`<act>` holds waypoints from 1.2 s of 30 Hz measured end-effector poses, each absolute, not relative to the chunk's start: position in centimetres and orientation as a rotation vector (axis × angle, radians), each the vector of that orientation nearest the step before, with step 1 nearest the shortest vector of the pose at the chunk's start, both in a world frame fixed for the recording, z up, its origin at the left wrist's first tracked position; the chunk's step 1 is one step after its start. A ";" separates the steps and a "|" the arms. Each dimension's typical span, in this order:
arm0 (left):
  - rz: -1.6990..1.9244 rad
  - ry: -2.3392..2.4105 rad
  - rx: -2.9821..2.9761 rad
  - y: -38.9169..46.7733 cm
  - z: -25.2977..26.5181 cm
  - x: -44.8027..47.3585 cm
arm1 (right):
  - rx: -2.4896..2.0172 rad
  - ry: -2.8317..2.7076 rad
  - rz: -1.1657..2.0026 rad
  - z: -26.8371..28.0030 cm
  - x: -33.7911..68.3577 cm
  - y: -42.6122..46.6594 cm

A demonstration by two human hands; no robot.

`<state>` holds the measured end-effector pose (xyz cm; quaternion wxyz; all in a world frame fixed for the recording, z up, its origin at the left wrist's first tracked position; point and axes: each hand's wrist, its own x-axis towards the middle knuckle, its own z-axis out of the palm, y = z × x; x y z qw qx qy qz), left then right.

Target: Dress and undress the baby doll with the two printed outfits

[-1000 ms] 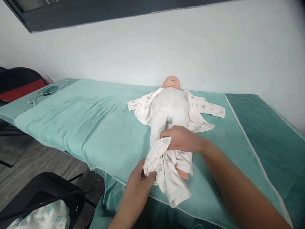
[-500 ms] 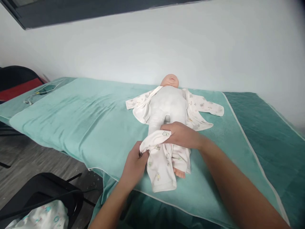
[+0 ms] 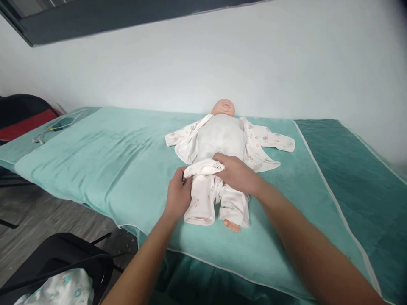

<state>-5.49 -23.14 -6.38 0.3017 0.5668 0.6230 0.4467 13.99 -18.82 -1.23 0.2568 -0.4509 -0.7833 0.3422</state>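
Your left hand [image 3: 179, 192] has its fingers clenched on one side of the waistband of the patterned white trousers [image 3: 199, 199], and your right hand [image 3: 235, 171] grasps the waistband's other side. The trousers lie over the legs of the doll [image 3: 221, 137], the band stretched across just below its torso; one foot [image 3: 232, 225] pokes from a cuff. The doll lies face up on the green-covered bed [image 3: 127, 169], head near the wall [image 3: 159, 72], with the patterned shirt [image 3: 262, 140] spread open beneath it.
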 end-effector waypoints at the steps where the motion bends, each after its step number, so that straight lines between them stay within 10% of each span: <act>1: 1.208 1.664 1.476 -23.0 -6.4 -5.4 | -1.234 -2.091 0.913 -1.3 13.9 -18.8; 15: 1.366 1.176 1.144 -19.2 -6.2 -6.2 | -1.070 -1.903 1.230 -0.3 15.6 -18.1; 36: 1.296 2.088 1.531 -7.7 -8.1 -9.8 | -1.863 -1.583 0.092 -7.9 22.5 -11.9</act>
